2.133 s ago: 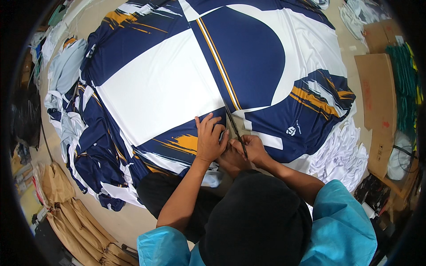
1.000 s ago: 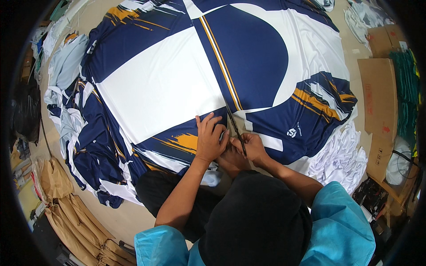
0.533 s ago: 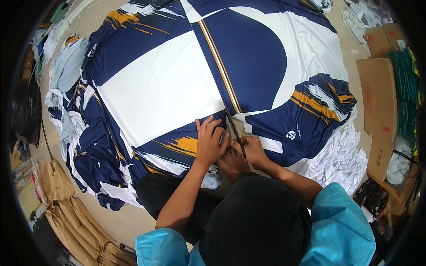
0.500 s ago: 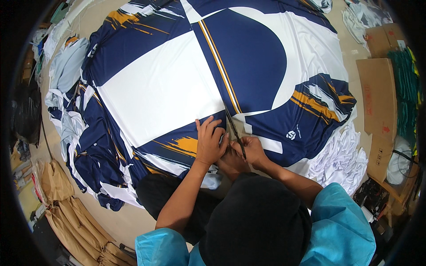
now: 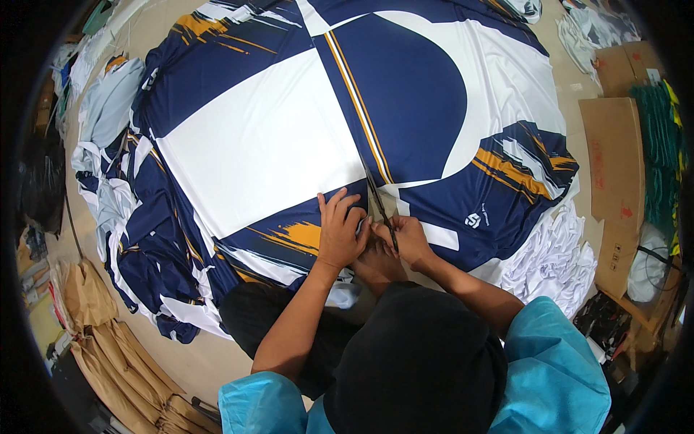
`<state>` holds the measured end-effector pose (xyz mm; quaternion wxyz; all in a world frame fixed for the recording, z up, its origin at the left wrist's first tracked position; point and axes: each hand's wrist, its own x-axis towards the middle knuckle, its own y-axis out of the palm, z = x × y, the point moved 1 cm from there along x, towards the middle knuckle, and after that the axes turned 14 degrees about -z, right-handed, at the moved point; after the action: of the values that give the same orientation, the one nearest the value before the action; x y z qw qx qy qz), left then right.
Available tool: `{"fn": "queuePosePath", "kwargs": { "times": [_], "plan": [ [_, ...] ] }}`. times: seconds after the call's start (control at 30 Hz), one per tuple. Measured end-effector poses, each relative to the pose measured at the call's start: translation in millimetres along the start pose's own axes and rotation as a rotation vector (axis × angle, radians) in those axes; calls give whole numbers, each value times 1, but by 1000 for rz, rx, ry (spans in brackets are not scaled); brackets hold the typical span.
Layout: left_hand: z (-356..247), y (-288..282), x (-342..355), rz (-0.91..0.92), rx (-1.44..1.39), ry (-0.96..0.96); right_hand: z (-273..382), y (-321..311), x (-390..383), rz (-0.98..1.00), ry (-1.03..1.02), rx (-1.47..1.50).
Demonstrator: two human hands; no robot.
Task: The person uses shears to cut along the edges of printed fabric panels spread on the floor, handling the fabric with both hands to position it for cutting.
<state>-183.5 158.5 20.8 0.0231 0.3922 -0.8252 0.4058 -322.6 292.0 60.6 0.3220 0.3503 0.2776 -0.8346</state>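
Note:
My left hand lies on the navy fabric with orange streaks, fingers apart, just below a white square panel. My right hand grips long dark scissors, their blades pointing up and away along the boundary between the white panel and the navy panel with orange and white stripes. A bare foot lies under and between my hands, partly hidden by them. A strip of beige floor shows beside the scissors.
Piles of navy and white fabric lie left, white cloth lower right. Brown cardboard, green folded material and a white bag line the right. Brown paper and a dark bag are at the left.
My right hand and the scissors have shifted very slightly up and away from me along the panel boundary. My left hand stays in nearly the same place.

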Motion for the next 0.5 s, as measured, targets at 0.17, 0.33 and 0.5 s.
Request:
{"fn": "queuePosePath", "kwargs": {
  "times": [0.17,0.33,0.5],
  "plan": [
    [0,1,1,0,-9,-2,-5,2,3,-21,-6,16],
    [1,0,1,4,-15,-5,-6,3,6,-21,-18,-24],
    [0,0,2,9,-11,-5,-8,3,7,-27,-40,-28]
  ]
}}
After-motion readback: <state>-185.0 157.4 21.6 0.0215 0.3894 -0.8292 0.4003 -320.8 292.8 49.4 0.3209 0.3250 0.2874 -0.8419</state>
